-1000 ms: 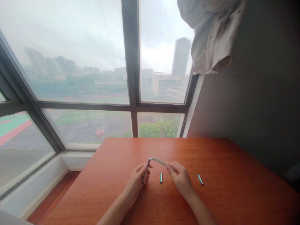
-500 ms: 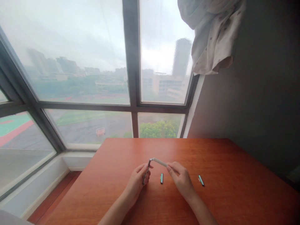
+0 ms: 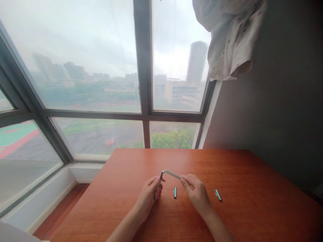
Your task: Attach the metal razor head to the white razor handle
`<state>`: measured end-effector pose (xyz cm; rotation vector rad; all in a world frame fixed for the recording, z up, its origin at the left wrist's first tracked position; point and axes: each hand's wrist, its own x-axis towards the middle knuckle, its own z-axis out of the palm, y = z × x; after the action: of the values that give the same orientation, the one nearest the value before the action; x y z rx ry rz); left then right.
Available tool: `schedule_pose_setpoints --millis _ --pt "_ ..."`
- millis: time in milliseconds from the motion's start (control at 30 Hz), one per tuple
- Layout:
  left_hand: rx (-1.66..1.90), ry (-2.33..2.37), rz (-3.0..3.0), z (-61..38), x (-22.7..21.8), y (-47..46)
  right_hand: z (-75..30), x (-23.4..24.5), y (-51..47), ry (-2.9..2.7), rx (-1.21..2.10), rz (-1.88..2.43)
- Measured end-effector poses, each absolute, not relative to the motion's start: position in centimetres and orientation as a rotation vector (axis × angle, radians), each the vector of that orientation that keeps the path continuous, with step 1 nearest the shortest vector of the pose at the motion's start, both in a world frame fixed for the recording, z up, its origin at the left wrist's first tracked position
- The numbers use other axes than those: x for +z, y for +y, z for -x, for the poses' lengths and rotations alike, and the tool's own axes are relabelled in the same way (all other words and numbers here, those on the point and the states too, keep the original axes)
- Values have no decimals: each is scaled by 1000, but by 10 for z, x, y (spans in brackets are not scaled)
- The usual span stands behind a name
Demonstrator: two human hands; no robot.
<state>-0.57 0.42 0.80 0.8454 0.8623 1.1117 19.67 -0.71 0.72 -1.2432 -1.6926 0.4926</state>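
My left hand (image 3: 148,195) is closed around a slim dark metallic bar (image 3: 161,175) that slants upward. Thumb and fingers of my right hand (image 3: 195,190) pinch the near end of a pale grey bar (image 3: 173,174). The far ends of both bars meet at a shiny corner above the table; whether they are hinged or only touching I cannot tell. A small green, white and black strip, like a razor cartridge (image 3: 175,192), lies on the table between my hands. Another similar strip (image 3: 218,195) rests to the right of my right hand.
The reddish-brown wooden table (image 3: 126,164) reaches to large framed windows (image 3: 108,116). A dark wall (image 3: 252,111) stands at the right, with a light spotted cloth (image 3: 230,47) hanging at the top. White ledge (image 3: 58,195) at lower left.
The view has shifted slightly, so the surroundings and the small strips sit a little further right. My hands keep the same grip on the bars.
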Motion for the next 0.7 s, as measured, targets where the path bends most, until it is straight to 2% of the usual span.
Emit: schedule_pose_setpoints --millis 700 --pt "1108 833 -823 4 12 4 -193 6 -7 -1617 693 1220"
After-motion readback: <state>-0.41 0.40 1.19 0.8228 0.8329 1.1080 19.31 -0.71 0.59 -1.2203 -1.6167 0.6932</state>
